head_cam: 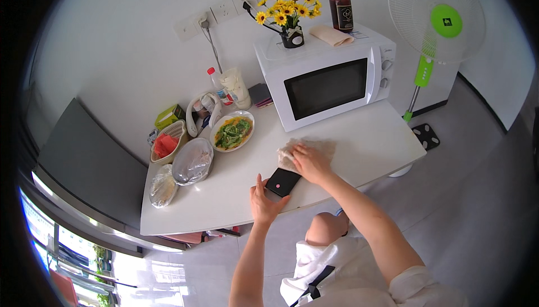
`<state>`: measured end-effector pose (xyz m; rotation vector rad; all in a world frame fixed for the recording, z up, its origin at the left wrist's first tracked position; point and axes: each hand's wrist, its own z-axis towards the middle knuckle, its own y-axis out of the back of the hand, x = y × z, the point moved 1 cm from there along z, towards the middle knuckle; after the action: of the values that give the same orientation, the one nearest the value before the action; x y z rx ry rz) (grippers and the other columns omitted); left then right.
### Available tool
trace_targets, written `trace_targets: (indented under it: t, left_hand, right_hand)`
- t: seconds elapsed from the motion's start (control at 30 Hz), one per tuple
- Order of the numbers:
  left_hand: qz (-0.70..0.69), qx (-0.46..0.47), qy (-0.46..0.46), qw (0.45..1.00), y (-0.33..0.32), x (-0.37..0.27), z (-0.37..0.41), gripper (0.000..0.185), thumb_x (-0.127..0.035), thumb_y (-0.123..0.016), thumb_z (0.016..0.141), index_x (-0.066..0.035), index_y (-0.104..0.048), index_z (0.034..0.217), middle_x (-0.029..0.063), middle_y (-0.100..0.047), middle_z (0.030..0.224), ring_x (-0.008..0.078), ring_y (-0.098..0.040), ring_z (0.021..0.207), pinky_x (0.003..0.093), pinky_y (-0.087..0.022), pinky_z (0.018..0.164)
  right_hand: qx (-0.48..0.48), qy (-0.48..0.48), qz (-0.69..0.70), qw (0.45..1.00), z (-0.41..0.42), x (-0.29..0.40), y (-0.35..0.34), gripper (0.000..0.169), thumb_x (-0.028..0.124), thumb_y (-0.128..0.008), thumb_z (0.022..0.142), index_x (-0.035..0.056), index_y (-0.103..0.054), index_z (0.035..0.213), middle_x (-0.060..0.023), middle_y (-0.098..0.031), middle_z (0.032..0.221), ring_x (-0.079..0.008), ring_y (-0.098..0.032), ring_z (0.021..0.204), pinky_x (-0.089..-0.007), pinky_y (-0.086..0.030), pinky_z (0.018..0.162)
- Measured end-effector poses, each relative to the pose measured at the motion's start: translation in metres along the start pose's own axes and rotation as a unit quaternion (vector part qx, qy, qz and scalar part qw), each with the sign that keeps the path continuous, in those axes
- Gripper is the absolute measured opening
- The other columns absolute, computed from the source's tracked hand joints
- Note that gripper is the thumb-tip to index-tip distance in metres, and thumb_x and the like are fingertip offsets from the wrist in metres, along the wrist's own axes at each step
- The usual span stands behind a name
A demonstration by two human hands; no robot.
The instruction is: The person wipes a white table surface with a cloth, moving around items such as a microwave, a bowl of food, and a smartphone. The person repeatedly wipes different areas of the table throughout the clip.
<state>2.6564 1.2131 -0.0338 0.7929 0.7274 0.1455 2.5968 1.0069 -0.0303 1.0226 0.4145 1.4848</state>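
My left hand (pixel 265 206) spans the near-left side of a flat black square object (pixel 286 180), thumb and fingers at its edges. The object bears a small pink flower mark and lies near the table's front edge; it could be a wallet or a case. A crumpled beige cloth (pixel 322 149) is spread under my right hand (pixel 310 163), which presses on it with the fingers bent. The cloth's near edge reaches the black object. Both lie on the white table (pixel 362 130), in front of the microwave.
A white microwave (pixel 273 84) carries artificial sunflowers (pixel 290 10), a reed diffuser (pixel 342 12) and a folded cloth (pixel 330 35). Leftward are a plate of food (pixel 232 132), a film-covered bowl (pixel 193 161), a bagged item (pixel 163 189) and a basket (pixel 181 136). A fan (pixel 423 71) stands right.
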Motion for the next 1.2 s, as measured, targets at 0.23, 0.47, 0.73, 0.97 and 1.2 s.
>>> trace_targets:
  t: [0.23, 0.47, 0.73, 0.97, 1.2]
  left_hand:
    - [0.007, 0.015, 0.009, 1.0, 0.002, -0.005, -0.001, 0.108, -0.029, -0.087, 0.055, 0.005, -0.028, 0.14, 0.0081, -0.06, 0.114, 0.0283, -0.051, 0.099, 0.0377, -0.045, 0.089]
    - [-0.014, -0.014, -0.014, 1.0, 0.003, -0.01, -0.001, 0.107, -0.022, -0.087, 0.053, 0.003, -0.031, 0.14, 0.0077, -0.062, 0.111, 0.0266, -0.052, 0.093, 0.0358, -0.047, 0.083]
    - [0.013, -0.014, -0.047, 0.999, 0.003, -0.002, 0.002, 0.091, -0.013, -0.076, 0.061, 0.007, -0.032, 0.138, 0.0104, -0.065, 0.105, 0.0301, -0.056, 0.089, 0.0364, -0.048, 0.081]
    - [0.041, -0.029, -0.052, 0.997, 0.001, 0.005, -0.001, 0.084, -0.01, -0.071, 0.066, 0.004, -0.033, 0.139, 0.0101, -0.066, 0.104, 0.0306, -0.056, 0.089, 0.0372, -0.048, 0.081]
    - [0.015, -0.013, -0.034, 0.999, 0.001, -0.007, 0.002, 0.096, -0.018, -0.081, 0.057, 0.003, -0.033, 0.138, 0.0101, -0.066, 0.108, 0.0302, -0.056, 0.09, 0.0381, -0.046, 0.085]
  right_hand:
    - [-0.036, -0.05, -0.06, 0.996, -0.024, -0.003, 0.013, 0.038, 0.023, -0.051, 0.092, 0.0016, -0.055, 0.123, -0.0135, -0.054, 0.131, -0.0283, -0.051, 0.12, -0.0395, -0.043, 0.097]
    - [-0.006, -0.021, -0.021, 1.0, -0.065, 0.039, 0.038, 0.038, 0.016, -0.056, 0.086, -0.001, -0.057, 0.12, -0.0149, -0.054, 0.13, -0.0289, -0.049, 0.121, -0.0396, -0.043, 0.098]
    - [0.014, 0.089, 0.07, 0.993, -0.078, 0.089, 0.018, 0.033, 0.014, -0.057, 0.084, -0.0032, -0.061, 0.112, -0.0171, -0.059, 0.122, -0.0313, -0.051, 0.119, -0.0404, -0.04, 0.1]
    - [0.029, 0.124, 0.14, 0.982, -0.074, 0.093, 0.021, 0.025, 0.009, -0.055, 0.086, -0.0019, -0.062, 0.108, -0.0133, -0.059, 0.122, -0.03, -0.051, 0.119, -0.0403, -0.04, 0.101]
    - [0.024, 0.101, 0.055, 0.993, -0.078, 0.053, 0.041, 0.035, 0.018, -0.06, 0.086, 0.0029, -0.059, 0.117, -0.0093, -0.06, 0.122, -0.0253, -0.052, 0.118, -0.037, -0.044, 0.097]
